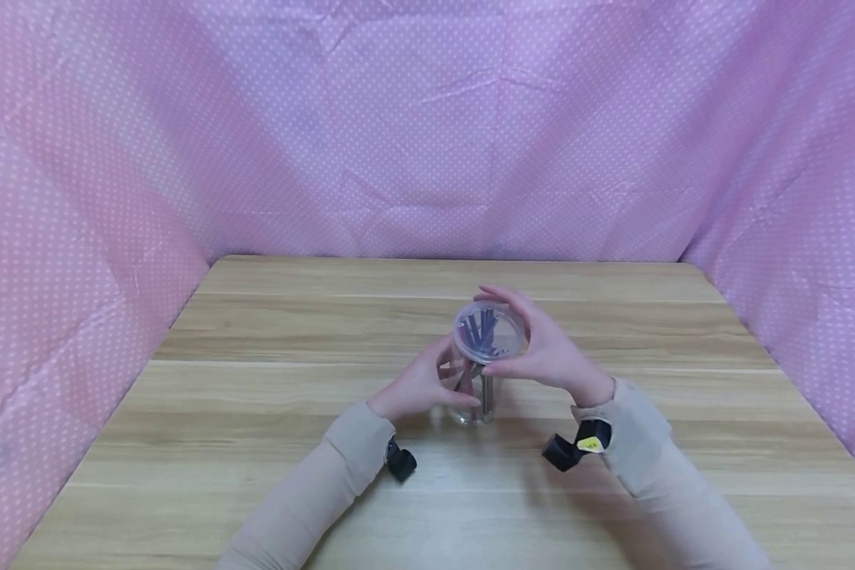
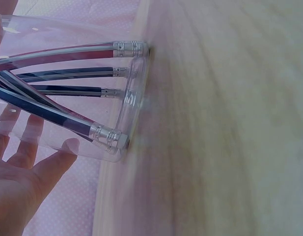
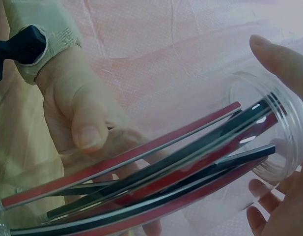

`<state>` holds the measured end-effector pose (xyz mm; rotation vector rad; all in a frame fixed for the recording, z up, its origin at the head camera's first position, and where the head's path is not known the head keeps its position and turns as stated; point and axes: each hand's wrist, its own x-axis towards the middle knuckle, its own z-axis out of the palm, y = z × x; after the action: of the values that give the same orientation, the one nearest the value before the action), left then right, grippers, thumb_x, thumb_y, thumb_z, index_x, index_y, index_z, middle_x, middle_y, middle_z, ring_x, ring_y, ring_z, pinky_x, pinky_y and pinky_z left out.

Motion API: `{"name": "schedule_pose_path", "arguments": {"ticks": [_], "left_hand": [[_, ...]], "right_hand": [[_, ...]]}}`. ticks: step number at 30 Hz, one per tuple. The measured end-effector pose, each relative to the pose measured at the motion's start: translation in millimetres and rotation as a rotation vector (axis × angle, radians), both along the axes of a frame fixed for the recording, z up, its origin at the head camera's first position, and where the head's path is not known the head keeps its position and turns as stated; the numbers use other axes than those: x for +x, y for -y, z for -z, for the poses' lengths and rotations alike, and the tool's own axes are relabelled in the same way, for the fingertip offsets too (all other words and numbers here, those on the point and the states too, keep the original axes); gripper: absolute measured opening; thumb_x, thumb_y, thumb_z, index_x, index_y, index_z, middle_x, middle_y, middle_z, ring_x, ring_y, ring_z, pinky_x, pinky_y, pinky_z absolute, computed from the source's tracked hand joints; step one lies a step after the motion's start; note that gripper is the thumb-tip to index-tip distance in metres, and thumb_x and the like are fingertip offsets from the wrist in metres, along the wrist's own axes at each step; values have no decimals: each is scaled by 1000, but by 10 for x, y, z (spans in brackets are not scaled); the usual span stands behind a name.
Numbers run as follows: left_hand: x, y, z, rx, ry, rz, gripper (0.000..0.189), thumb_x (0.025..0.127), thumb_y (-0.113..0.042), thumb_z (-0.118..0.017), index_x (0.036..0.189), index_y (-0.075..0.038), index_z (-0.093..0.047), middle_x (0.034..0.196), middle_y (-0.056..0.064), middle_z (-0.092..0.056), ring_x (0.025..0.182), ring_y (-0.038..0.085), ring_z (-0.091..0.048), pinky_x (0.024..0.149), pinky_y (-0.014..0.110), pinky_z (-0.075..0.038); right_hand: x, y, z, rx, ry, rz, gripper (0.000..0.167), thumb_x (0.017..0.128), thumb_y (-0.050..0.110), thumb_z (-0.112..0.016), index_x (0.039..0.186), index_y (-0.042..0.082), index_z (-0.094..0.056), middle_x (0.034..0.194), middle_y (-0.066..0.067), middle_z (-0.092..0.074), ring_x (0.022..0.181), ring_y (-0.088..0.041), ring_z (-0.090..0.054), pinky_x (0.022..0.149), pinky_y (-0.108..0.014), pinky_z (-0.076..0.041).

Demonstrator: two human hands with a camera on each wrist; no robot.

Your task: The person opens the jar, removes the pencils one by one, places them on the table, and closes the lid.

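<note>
A clear plastic jar (image 1: 465,415) stands on the table in the head view, with several pencils (image 3: 141,167) inside it. They are striped red, black and silver; in the left wrist view their metal ferrules (image 2: 103,133) and eraser ends point down at the jar's base. My left hand (image 1: 422,385) holds the jar's lower body, thumb in front and fingers round the far side. Up at the wide, clear, ringed top (image 1: 514,336), my right hand (image 1: 552,348) grips with thumb and fingers on opposite sides. Whether this top is a separate lid is hard to tell.
A wood-grain table (image 1: 256,380) spreads round the jar on all sides. Pink dotted cloth (image 1: 427,142) hangs behind it and along both sides. Each sleeve carries a black wrist camera, the right one (image 1: 563,451) close above the tabletop.
</note>
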<state>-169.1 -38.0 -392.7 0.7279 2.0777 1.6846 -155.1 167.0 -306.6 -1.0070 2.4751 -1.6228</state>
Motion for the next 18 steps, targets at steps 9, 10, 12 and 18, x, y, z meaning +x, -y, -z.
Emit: {"name": "schedule_pose_path", "arguments": {"ticks": [9,10,12,18], "left_hand": [[4,8,21,27,-16,1,94,68,-4,-82,145,-26,-33,143,1,-42,132,29,-42,105,37,-43],[4,10,23,27,-17,2,94,68,-4,-82,145,-27,-33,142,1,-43,132,30,-42,105,37,-43],[6,11,26,26,-21,3,95,68,-5,-82,145,-27,-32,140,1,-44,132,30,-43,105,37,-44],[4,7,22,10,-32,-1,95,68,-8,-83,145,-29,-31,135,0,-48,130,29,-45,105,37,-43]], "right_hand": [[87,38,2,107,-128,198,91,58,8,-88,137,3,-43,128,-17,-48,119,-28,-40,104,-55,-34],[93,53,3,118,-133,216,90,58,9,-89,136,3,-44,127,-17,-48,118,-28,-41,102,-54,-35],[105,79,0,138,-143,246,88,57,11,-89,134,3,-45,126,-16,-49,116,-27,-41,99,-51,-38],[124,103,-27,187,-185,279,83,59,14,-90,129,0,-48,123,-16,-51,114,-28,-41,94,-47,-41]]}}
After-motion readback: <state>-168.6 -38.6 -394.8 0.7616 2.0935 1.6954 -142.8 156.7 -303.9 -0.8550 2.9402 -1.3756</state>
